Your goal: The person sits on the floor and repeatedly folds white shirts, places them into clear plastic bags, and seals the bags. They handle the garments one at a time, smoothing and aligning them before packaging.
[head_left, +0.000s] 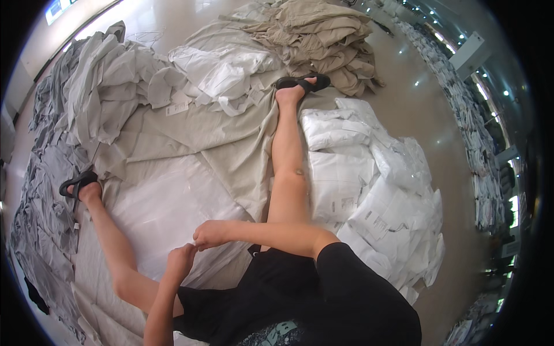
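My left hand [182,258] and my right hand [211,234] meet in front of my body, fingertips closed and almost touching. Whatever is pinched between them, if anything, is too small to make out; a pale bit shows at the fingertips. Under and beyond the hands a flat pile of clear-white plastic bags [167,202] lies between my spread legs. That pile rests on a beige cloth [231,138] laid over the floor.
Packed white garments in clear bags [369,173] are heaped to the right of my leg. Loose grey clothes [46,202] lie along the left, pale grey ones [109,81] far left, white ones [225,69] at the far middle, and tan ones [323,34] beyond my sandal [311,83].
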Tool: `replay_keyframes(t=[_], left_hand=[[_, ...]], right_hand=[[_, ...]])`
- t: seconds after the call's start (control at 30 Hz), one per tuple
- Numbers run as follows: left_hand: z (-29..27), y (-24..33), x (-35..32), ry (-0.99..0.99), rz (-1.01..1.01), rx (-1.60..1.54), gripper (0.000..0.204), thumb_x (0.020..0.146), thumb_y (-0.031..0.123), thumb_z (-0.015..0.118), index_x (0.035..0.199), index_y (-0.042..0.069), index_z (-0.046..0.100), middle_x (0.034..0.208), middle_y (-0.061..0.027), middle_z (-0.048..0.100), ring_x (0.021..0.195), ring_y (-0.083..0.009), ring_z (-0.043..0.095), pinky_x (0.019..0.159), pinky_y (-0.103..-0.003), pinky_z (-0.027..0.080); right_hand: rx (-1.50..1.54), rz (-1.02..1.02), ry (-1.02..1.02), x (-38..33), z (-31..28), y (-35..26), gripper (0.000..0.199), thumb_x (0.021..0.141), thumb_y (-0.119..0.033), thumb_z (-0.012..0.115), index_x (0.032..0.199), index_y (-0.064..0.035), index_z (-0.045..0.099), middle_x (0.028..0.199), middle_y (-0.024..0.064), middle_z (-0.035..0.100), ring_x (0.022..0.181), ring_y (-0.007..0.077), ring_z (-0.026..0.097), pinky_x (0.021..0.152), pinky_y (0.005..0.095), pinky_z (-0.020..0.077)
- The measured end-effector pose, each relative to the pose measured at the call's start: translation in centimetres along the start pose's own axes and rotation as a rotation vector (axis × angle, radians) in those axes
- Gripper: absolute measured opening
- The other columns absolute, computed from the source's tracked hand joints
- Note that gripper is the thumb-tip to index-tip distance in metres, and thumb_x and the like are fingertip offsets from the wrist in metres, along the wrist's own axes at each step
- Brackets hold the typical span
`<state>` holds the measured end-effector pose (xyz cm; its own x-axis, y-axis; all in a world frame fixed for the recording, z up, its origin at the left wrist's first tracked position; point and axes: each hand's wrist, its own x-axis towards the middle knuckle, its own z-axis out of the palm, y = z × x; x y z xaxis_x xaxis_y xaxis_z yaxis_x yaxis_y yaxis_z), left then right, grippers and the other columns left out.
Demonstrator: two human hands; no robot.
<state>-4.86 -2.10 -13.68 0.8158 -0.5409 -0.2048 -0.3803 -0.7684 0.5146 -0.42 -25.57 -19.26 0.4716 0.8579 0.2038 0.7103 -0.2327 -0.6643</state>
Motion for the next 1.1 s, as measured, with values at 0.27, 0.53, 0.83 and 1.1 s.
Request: replay_keyframes(t=[0.27, 0.53, 0.83, 1.1], left_hand=[[2.7, -1.2, -1.0, 0.139, -0.047, -0.002, 0.015, 0.092, 0.021, 0.071, 0.081, 0.010, 0.073, 0.068, -0.0189, 0.070, 0.068, -0.0437, 0.071, 0.065, -0.055, 0.057], [1.1, -10.3, -3.9, -0.006, -0.320, 0.168, 0.013, 0.092, 0.009, 0.060, 0.100, 0.006, 0.070, 0.091, -0.0246, 0.073, 0.092, -0.0477, 0.070, 0.082, -0.057, 0.055], [-6.9, 0.8, -2.4, 0.386, 0.083, 0.272, 0.082, 0.079, 0.041, 0.091, 0.149, 0.012, 0.057, 0.133, -0.0140, 0.065, 0.129, -0.0343, 0.061, 0.116, -0.050, 0.042], [2.3, -1.0, -0.7, 0.051, 0.023, 0.243, 0.020, 0.094, 0.012, 0.070, 0.107, 0.004, 0.057, 0.094, -0.0145, 0.069, 0.093, -0.0348, 0.068, 0.082, -0.049, 0.054]], right_hand=[[0.020, 0.011, -0.017, -0.9, 0.2, -0.7, 0.014, 0.092, -0.024, 0.074, 0.090, -0.0108, 0.077, 0.089, 0.0101, 0.071, 0.093, 0.0350, 0.071, 0.080, 0.0478, 0.0575], [0.068, 0.157, 0.119, -3.2, -2.6, 3.1, 0.009, 0.091, -0.016, 0.077, 0.098, -0.0116, 0.080, 0.101, 0.0079, 0.077, 0.099, 0.0313, 0.073, 0.085, 0.0421, 0.0587], [-0.213, 0.000, 0.110, -3.5, -5.7, -0.2, 0.011, 0.097, -0.021, 0.074, 0.104, -0.0126, 0.078, 0.109, 0.0002, 0.075, 0.102, 0.0236, 0.071, 0.083, 0.0397, 0.0600], [0.019, 0.317, 0.527, -4.5, -4.7, -4.3, 0.053, 0.094, 0.000, 0.065, 0.147, -0.0080, 0.060, 0.152, 0.0171, 0.060, 0.142, 0.0362, 0.056, 0.120, 0.0449, 0.0446]])
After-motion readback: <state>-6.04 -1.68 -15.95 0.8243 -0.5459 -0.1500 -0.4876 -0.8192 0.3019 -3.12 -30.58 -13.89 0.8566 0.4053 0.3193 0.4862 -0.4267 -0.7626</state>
